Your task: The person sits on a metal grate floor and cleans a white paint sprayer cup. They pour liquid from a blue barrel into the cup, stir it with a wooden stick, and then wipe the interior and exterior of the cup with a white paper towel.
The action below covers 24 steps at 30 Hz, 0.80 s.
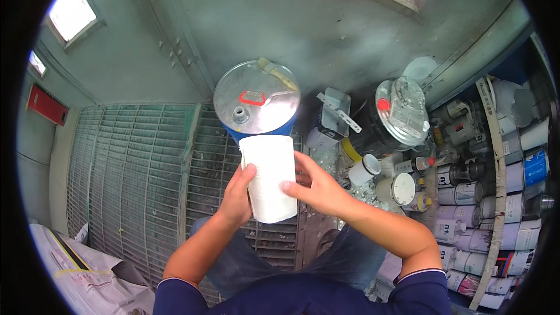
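Observation:
In front of me, upright between my two hands, is a white folded wad of paper or cloth (271, 181) with rounded corners; which material it is I cannot tell. My left hand (237, 195) grips its left edge, thumb on the near face. From the other side my right hand (312, 184) holds it, thumb pressed on the face and fingers behind the edge. Just beyond stands a blue drum (233, 133) with a silver metal lid (271, 116), a red handle (252, 98) and an open spout (240, 115). A paintbrush (277, 74) lies on that lid.
Right of the drum are a square container (332, 119) with a perforated strip across it, a paint-crusted can (402, 111), a white cup (364, 169) and a pale tub (396, 189). Shelved cans (466, 216) line the right. Metal grating (128, 169) covers the floor; crumpled sheeting (87, 268) lies lower left.

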Available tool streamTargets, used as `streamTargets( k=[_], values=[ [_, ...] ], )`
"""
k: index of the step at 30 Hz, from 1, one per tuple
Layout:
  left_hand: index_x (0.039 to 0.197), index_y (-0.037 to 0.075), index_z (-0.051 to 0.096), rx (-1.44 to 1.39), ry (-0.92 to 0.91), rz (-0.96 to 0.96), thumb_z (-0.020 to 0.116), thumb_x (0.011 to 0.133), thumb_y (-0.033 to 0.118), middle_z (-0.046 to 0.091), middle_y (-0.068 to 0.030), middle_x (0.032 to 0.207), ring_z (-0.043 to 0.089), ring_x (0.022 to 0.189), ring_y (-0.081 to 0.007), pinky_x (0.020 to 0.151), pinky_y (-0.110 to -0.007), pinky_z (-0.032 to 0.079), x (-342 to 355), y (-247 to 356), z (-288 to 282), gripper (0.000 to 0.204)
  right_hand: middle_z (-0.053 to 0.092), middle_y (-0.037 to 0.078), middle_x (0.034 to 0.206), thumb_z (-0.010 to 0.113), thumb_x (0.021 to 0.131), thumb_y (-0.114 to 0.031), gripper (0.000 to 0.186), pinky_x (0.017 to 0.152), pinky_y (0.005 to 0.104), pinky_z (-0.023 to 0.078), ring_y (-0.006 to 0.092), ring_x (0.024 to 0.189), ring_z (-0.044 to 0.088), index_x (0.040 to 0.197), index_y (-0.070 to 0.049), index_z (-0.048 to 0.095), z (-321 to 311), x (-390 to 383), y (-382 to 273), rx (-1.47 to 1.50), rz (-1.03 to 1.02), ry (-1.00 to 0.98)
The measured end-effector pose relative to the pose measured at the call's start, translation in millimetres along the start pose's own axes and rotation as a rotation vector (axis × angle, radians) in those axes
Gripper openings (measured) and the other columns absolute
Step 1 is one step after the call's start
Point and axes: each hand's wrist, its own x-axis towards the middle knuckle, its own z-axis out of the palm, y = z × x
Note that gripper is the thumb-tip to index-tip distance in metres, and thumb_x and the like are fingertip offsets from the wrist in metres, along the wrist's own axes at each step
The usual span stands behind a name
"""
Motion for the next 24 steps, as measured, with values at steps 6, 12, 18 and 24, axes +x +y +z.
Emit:
streamTargets(
  k=[6,12,18,24],
  values=[
    [0.145,0.001,0.040,0.104,0.130,0.200,0.069,0.096,0.019,0.057,-0.0139,0.134,0.059,0.121,-0.0237,0.103,-0.039,0.049,-19,10,-20,0.060,0.048,0.023,0.146,0.077,0.090,-0.033,0.089,0.109,0.0451,0.045,0.0327,0.133,0.052,0.155,0.001,0.027,28,16,1,-0.207,-0.088,0.093],
    [0.127,-0.001,0.057,0.925,-0.094,-0.050,0.087,0.076,0.031,0.068,-0.0146,0.117,0.067,0.107,-0.0244,0.092,-0.038,0.053,-27,50,-20,0.066,0.054,0.024,0.139,0.079,0.080,-0.029,0.085,0.106,0.0469,0.046,0.0392,0.128,0.056,0.149,0.001,0.039,21,36,-47,-0.834,-0.604,-0.085],
    [0.123,0.003,0.063,1.277,-0.171,0.119,0.086,0.069,0.027,0.068,-0.0145,0.114,0.067,0.105,-0.0287,0.094,-0.038,0.051,-36,65,-8,0.063,0.064,0.024,0.128,0.074,0.083,-0.029,0.079,0.098,0.0405,0.052,0.0338,0.113,0.066,0.148,0.002,0.043,19,36,-50,-0.744,-0.102,-0.449],
    [0.140,0.002,0.044,0.530,0.433,0.459,0.073,0.095,0.026,0.056,-0.0062,0.117,0.056,0.105,-0.0159,0.092,-0.031,0.048,-53,31,-77,0.058,0.062,0.019,0.129,0.076,0.086,-0.023,0.068,0.099,0.0357,0.050,0.0239,0.118,0.061,0.142,0.003,0.047,28,33,13,-0.054,-0.159,0.123]
  ],
)
